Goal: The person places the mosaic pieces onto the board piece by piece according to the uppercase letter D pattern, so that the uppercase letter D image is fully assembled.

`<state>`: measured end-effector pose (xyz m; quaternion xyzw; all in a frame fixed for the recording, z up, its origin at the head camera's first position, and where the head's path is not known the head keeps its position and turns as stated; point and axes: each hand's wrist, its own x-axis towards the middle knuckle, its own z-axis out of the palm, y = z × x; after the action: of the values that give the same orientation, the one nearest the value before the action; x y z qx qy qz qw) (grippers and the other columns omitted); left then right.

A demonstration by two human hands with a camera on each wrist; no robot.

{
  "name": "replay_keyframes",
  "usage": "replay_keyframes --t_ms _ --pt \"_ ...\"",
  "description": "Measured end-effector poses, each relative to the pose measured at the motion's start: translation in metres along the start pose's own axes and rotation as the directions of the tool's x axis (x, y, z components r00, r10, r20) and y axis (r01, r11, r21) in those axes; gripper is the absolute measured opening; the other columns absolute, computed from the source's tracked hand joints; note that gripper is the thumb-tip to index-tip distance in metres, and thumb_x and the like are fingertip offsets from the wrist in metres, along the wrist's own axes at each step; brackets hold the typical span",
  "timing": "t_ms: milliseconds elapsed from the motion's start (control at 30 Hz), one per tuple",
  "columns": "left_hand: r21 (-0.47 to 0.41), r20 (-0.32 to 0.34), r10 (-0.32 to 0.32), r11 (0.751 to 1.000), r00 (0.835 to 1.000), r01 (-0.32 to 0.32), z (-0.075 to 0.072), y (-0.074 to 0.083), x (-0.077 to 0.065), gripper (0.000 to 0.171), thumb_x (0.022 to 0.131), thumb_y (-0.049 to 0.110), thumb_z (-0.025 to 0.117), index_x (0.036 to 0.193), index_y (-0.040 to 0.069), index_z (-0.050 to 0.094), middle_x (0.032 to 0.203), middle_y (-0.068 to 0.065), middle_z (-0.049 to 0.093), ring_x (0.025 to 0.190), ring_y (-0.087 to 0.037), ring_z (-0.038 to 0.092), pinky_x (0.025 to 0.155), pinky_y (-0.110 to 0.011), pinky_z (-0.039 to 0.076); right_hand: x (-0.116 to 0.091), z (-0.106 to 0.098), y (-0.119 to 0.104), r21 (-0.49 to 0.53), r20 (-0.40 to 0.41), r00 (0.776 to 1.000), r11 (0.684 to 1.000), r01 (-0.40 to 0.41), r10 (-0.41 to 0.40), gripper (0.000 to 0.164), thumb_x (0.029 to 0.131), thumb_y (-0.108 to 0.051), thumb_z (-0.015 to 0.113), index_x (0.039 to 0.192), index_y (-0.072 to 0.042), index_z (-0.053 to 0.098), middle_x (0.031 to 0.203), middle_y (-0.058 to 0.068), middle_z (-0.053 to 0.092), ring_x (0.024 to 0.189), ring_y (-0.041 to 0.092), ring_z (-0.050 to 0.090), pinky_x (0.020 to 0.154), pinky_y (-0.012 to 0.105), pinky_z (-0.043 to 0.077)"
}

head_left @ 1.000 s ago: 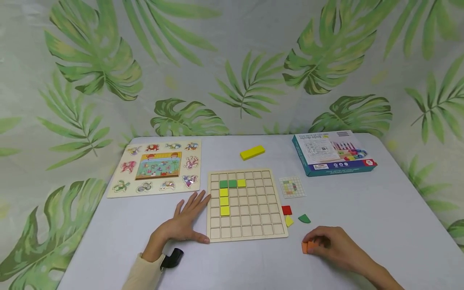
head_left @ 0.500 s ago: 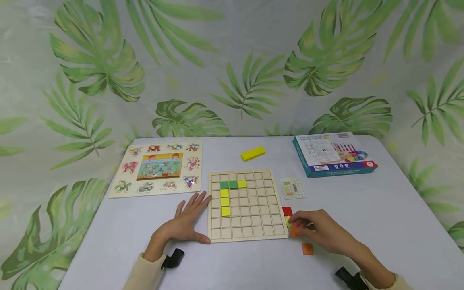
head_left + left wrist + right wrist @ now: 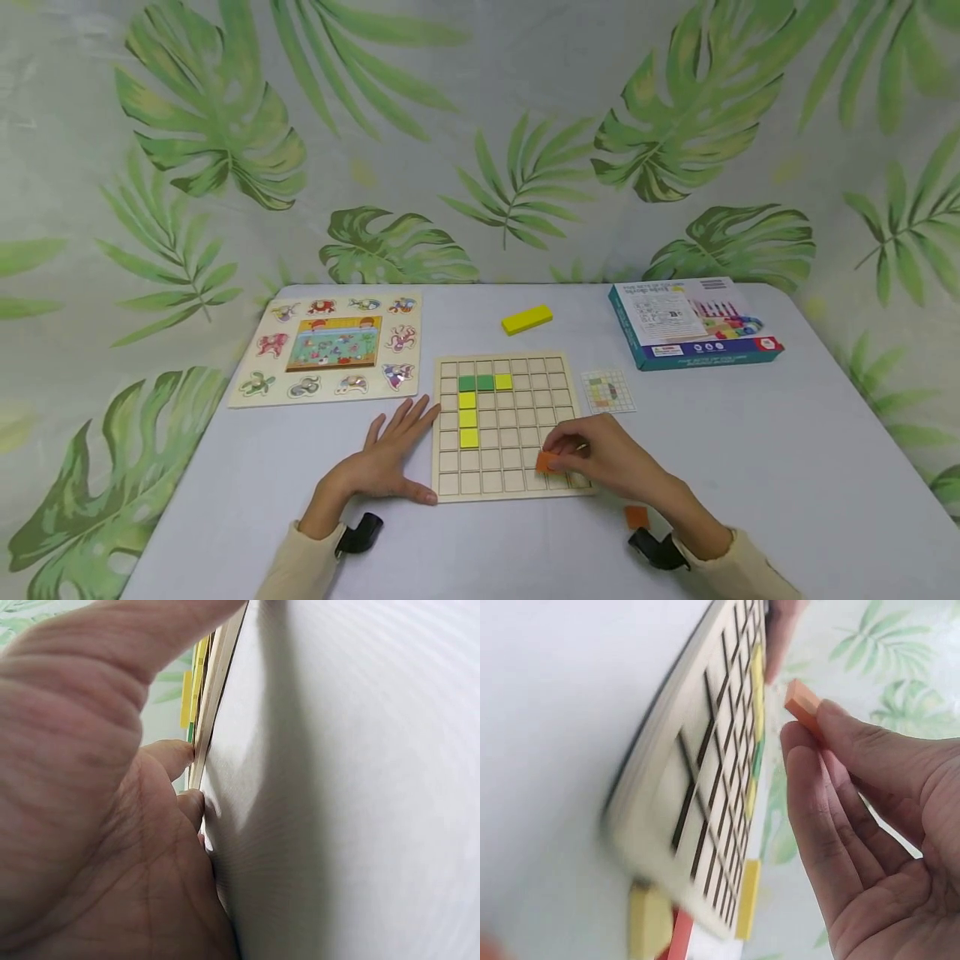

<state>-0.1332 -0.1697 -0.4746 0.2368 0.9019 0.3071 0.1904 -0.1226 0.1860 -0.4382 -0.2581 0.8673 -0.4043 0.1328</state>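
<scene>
A wooden grid board (image 3: 491,482) lies flat with two green tiles (image 3: 485,382) and several yellow tiles (image 3: 468,438) set in its cells. My left hand (image 3: 378,467) rests spread at the board's left edge, fingertips and thumb against its side. Above the lower right cells, my right hand (image 3: 603,458) pinches an orange square tile (image 3: 804,705) between thumb and fingertips. Another orange tile (image 3: 636,517) lies on the table below the right wrist. In the right wrist view, a yellow piece (image 3: 649,922) and a red tile (image 3: 679,934) sit beside the board; the head view hides them behind my hand.
A small pattern card (image 3: 609,392) lies right of the board. Behind it sits a boxed game (image 3: 697,354). A yellow bar (image 3: 527,320) lies beyond the board, and a sea-animal puzzle board (image 3: 247,392) at the back left. Leaf-print cloth (image 3: 510,183) hangs behind the table.
My right hand has separated one orange tile from the other, left one on the table and carried the pinched one leftward over the board. The left hand stays put.
</scene>
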Motion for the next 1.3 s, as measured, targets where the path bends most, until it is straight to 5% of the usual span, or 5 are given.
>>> replay_keyframes --t_ms 233,567,1300 --pt "0.037 0.005 -0.014 0.999 1.0 0.014 0.003 -0.005 0.003 0.127 0.067 0.048 0.09 0.162 0.016 0.014 0.17 -0.01 0.0 0.156 -0.036 -0.009 0.117 -0.066 -0.007 0.031 0.021 -0.009 -0.008 -0.013 0.997 0.997 0.077 -0.077 0.008 0.089 -0.012 0.075 0.097 -0.014 0.074 0.088 -0.007 0.072 0.077 0.002 0.063 0.072 0.022 0.056" --pt "0.026 0.01 -0.011 1.0 1.0 0.011 0.004 -0.003 0.006 0.126 0.066 0.049 0.09 0.162 0.016 0.015 0.17 -0.009 0.0 0.156 -0.035 -0.009 0.117 -0.066 -0.007 0.059 0.05 -0.025 -0.055 -0.035 0.996 0.995 0.084 -0.086 0.009 0.09 -0.006 0.073 0.098 -0.011 0.074 0.09 0.0 0.074 0.078 0.005 0.063 0.074 0.021 0.055" --pt "0.038 0.004 -0.015 0.999 1.0 0.015 0.002 -0.002 0.002 0.126 0.068 0.048 0.09 0.162 0.015 0.014 0.17 -0.01 0.001 0.156 -0.036 -0.008 0.117 -0.065 -0.006 0.068 0.074 -0.033 -0.176 -0.044 0.996 0.982 0.073 -0.082 0.008 0.092 -0.009 0.071 0.099 -0.009 0.076 0.088 -0.002 0.074 0.074 0.002 0.061 0.068 0.018 0.051"
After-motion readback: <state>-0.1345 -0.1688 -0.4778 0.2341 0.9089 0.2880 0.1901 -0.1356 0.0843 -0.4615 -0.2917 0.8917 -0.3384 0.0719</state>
